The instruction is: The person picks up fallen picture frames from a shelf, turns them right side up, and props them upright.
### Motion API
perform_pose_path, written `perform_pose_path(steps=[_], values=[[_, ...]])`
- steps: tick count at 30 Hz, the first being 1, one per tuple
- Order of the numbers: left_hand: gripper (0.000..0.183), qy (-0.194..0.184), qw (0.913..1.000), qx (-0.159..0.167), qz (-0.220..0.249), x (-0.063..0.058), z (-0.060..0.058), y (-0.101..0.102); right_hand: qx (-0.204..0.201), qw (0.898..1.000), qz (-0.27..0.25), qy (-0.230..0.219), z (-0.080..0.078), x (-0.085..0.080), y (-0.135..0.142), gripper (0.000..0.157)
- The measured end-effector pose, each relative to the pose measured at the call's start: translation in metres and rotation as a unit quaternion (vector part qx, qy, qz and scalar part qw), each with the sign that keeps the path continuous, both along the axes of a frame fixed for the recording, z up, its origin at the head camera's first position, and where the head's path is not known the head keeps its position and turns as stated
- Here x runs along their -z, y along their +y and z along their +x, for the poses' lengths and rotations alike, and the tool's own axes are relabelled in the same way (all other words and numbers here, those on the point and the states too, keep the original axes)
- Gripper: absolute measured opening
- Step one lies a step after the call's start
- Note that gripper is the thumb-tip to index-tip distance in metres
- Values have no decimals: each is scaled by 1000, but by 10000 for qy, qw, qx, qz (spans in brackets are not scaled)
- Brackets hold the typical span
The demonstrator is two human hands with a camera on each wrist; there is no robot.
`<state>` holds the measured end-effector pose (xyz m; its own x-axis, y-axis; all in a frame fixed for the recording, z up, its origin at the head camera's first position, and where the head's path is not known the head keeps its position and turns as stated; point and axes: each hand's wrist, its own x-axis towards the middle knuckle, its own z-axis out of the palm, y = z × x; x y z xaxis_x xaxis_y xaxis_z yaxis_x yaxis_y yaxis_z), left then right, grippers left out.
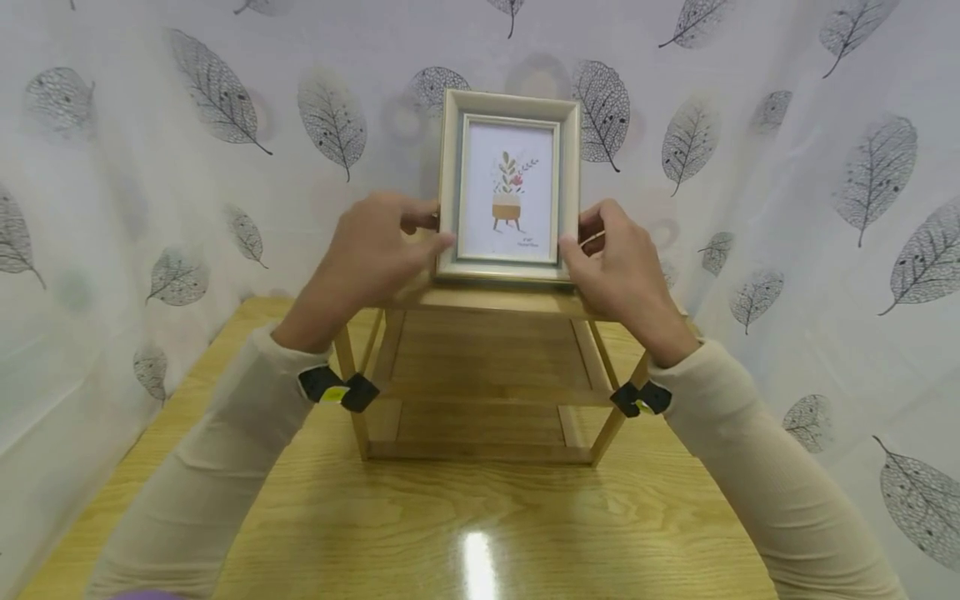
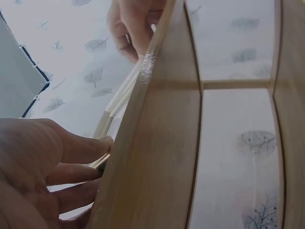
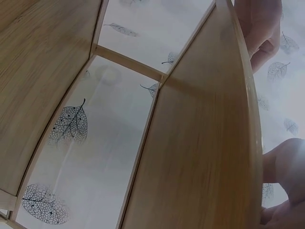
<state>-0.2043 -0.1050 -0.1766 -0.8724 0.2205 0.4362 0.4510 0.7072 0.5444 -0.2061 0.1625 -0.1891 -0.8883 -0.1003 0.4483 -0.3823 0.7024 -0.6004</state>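
Observation:
A cream picture frame (image 1: 510, 268) with a plant picture stands upright on the top board of a small wooden shelf rack (image 1: 480, 452). My left hand (image 1: 378, 242) pinches its lower left edge, thumb on the front and fingers behind. On the opposite side my right hand (image 1: 618, 254) holds the lower right edge between thumb and curled fingers. In the left wrist view the picture frame (image 2: 110, 114) shows only as a thin edge behind the board, with the left thumb (image 2: 90, 149) against it. The shelf's top board (image 3: 209, 129) hides the picture frame in the right wrist view.
The rack stands on a wooden table (image 1: 480, 508) and has lower shelves (image 1: 487, 358) under its top board. A pale curtain (image 1: 300, 50) printed with dark leaves hangs behind and along both sides. Both wrists wear dark straps (image 1: 337, 388).

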Motion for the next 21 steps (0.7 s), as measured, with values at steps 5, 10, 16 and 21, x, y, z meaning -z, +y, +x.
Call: perform_pose_path(steps=[5, 10, 16, 21], values=[[48, -450, 9984, 162, 316, -2, 0, -4, 13, 9999, -94, 141, -1, 2, 1, 29], [49, -500, 9974, 197, 488, -3, 1, -4, -3, 9997, -201, 156, -1, 3, 1, 28], [47, -396, 9977, 153, 533, -3, 0, -4, 4, 9993, -293, 240, -2, 2, 0, 27], [48, -290, 9974, 232, 623, -1, -2, -4, -1, 9987, -352, 371, -3, 4, 0, 26]])
